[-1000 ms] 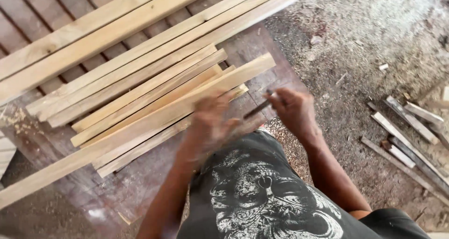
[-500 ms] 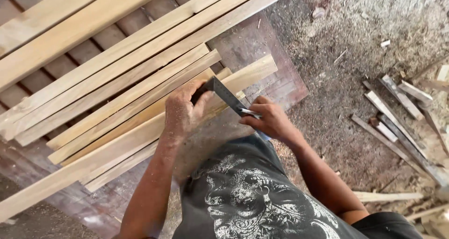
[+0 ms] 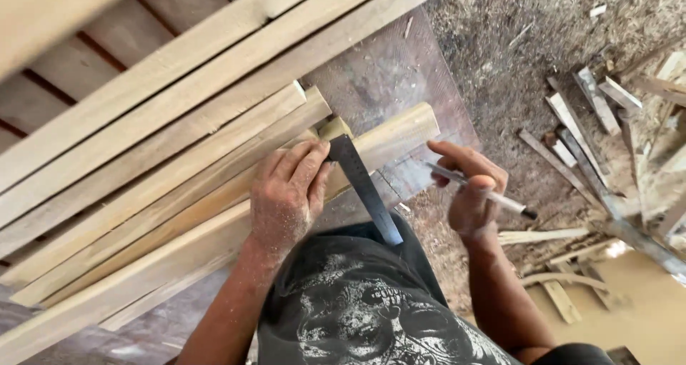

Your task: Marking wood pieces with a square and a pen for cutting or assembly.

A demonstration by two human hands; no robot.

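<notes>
steel shows between the two hands: the left hand (image 3: 286,193) lies palm down, its fingers (image 3: 309,166) flat and close together, pressing the stock of a grey metal try square (image 3: 363,188) against a pale long wooden plank (image 3: 389,137). the square's blade runs from just beside those fingertips across the plank's near edge and slants down toward the person's dark printed shirt (image 3: 357,315). the plank's cut end juts out to the right of the blade, over the dark brown worn desk (image 3: 386,72). the right hand (image 3: 468,190) hovers just beside that end, fingers (image 3: 457,154) curled and clamped on a thin silver pen (image 3: 479,191), its tip aimed left at the plank and not touching it. both forearms reach up from the bottom edge, the left dusted with sawdust. more pale wooden slats (image 3: 164,122) lie alongside the plank, up and left. grey offcut sticks (image 3: 586,115) lie scattered on the sawdust-covered floor (image 3: 514,57) at the right.
</notes>
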